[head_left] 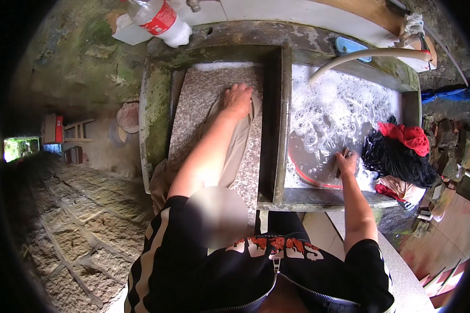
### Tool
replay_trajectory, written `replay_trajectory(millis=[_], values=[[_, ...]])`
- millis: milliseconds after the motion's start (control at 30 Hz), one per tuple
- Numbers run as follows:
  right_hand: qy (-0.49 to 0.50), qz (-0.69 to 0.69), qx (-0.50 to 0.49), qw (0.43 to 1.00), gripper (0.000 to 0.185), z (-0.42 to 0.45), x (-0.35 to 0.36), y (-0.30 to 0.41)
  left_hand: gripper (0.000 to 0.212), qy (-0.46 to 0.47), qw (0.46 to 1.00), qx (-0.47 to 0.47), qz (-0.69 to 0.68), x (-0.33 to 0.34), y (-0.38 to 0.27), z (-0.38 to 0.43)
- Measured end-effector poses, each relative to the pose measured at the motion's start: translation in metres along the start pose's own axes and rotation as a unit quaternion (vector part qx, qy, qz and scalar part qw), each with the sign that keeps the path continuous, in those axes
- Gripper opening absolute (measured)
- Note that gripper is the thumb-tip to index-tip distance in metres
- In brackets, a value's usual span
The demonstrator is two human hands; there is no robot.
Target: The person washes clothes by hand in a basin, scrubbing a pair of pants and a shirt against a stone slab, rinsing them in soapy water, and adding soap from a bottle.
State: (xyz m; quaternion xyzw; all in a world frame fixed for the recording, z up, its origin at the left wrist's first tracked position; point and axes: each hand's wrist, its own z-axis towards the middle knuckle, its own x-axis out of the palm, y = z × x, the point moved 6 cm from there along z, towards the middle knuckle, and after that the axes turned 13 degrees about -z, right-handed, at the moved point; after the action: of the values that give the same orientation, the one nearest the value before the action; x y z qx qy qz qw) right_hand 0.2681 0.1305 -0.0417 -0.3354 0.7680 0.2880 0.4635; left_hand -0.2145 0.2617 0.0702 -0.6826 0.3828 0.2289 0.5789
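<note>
My left hand (238, 101) lies on a wet beige cloth garment (239, 152), near its far end, pressing it on a speckled stone slab (192, 101) in the left basin; whether the fingers grip the cloth is unclear. More beige cloth hangs over the left edge by my upper arm. In the right basin, my right hand (347, 162) is closed around a dark, narrow object (344, 154), perhaps a brush, at the surface of foamy water (329, 101). Beneath the hand, a red-rimmed tub (301, 176) is partly under the suds.
Black and red clothes (399, 156) are heaped on the right basin's edge. A hose (368, 53) arches over the water beside a blue plastic dish (352, 49). A plastic bottle (160, 21) stands on the back ledge. A concrete divider (282, 125) separates the basins.
</note>
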Motion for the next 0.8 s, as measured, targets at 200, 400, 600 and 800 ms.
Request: replay_trajectory(millis=[200, 400, 600, 800], values=[[0.128, 0.294, -0.221, 0.921, 0.054, -0.068, 0.017, 0.102, 0.004, -0.074, 0.993, 0.068, 0.055, -0.031, -0.002, -0.021], [0.051, 0.258, -0.110, 0.959, 0.061, -0.022, 0.035, 0.028, 0.007, -0.123, 0.969, 0.212, -0.030, -0.061, -0.037, -0.132], [0.013, 0.361, -0.099, 0.927, 0.060, -0.024, 0.039, 0.055, 0.015, -0.117, 0.973, 0.137, -0.146, -0.044, -0.014, -0.204], [0.062, 0.303, -0.475, 0.824, 0.066, -0.272, -0.090, 0.278, 0.012, -0.091, 0.994, 0.017, -0.065, -0.039, -0.008, -0.272]])
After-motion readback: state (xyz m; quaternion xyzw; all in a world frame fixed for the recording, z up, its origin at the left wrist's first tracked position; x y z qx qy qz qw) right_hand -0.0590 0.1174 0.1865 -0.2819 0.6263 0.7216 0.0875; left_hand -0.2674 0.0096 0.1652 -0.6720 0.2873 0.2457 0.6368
